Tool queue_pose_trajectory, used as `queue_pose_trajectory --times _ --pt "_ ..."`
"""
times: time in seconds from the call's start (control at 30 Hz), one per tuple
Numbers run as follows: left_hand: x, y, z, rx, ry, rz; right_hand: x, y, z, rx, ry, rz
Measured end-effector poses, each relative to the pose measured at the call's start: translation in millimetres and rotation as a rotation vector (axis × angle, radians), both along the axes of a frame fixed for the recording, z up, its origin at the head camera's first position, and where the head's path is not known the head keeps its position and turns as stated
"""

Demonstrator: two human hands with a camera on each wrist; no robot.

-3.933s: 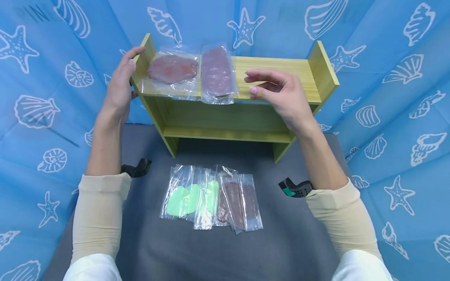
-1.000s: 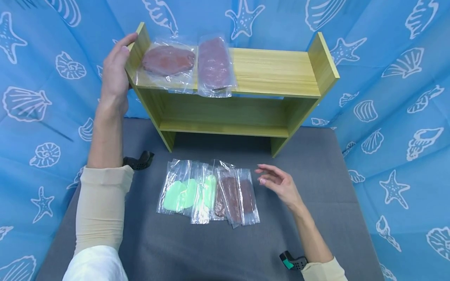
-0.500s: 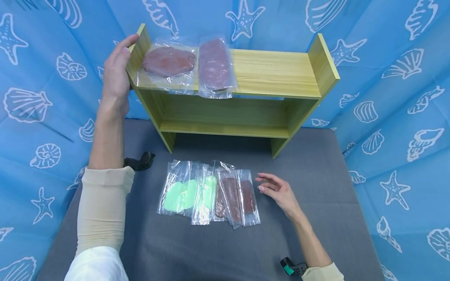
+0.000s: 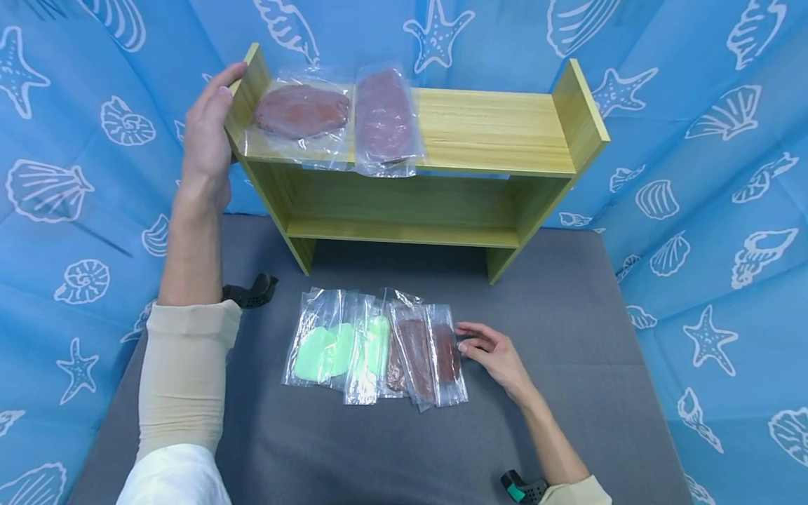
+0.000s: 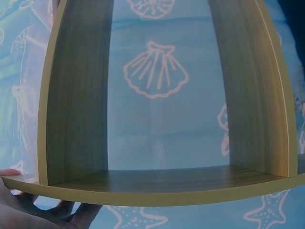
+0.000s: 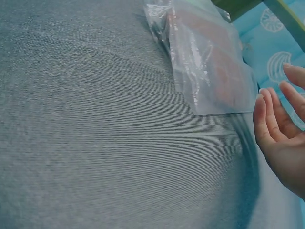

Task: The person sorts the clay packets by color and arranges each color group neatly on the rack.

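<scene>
In the head view my left hand (image 4: 208,133) grips the left side panel of a small light-wood shelf (image 4: 492,133); the left wrist view shows its fingers (image 5: 57,209) behind that panel. On the shelf's top board lie two clear plastic bags, one with an oval reddish-brown slab (image 4: 303,111), the other with a longer purplish one (image 4: 384,116). Several overlapping clear bags are on the grey cloth: pale green pieces (image 4: 315,352) at left, brown ones at right. My right hand (image 4: 495,354) holds nothing, its loosely bent fingertips right at the edge of the rightmost brown bag (image 4: 447,354).
The shelf's lower board (image 4: 404,233) runs between its side panels behind the row of bags. A blue curtain (image 4: 713,210) with white shells and starfish surrounds the grey-covered table (image 4: 379,449) at the back and sides.
My right hand has left the shelf's top, come down to the cloth, and lately edged left and slightly down toward the rightmost brown bag. The left hand keeps its grip on the shelf.
</scene>
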State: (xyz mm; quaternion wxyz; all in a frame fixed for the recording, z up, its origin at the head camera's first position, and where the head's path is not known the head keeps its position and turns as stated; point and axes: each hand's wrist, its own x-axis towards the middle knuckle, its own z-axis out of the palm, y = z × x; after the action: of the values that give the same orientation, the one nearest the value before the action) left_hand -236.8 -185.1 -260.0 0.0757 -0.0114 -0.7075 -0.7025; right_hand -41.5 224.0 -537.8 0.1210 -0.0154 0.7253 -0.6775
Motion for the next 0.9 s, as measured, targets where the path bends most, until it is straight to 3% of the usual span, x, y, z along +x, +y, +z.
queue_pose_trajectory --times 0.23,0.53,0.7,0.9 --pt "0.1 -0.2 -0.3 0.018 -0.004 -0.002 2.4 -4 -7.5 0.027 -0.006 -0.026" --pt "-0.4 -0.6 0.0 0.028 -0.004 0.003 5.9 -10 -13.5 0.114 -0.083 -0.090" --pt "-1.0 -0.5 -0.1 0.042 -0.005 0.004 7.6 -16 -17.1 0.127 -0.047 -0.134" --pt "-1.7 0.0 -0.5 0.036 0.007 0.008 10.6 -26 -18.5 0.224 0.034 -0.178"
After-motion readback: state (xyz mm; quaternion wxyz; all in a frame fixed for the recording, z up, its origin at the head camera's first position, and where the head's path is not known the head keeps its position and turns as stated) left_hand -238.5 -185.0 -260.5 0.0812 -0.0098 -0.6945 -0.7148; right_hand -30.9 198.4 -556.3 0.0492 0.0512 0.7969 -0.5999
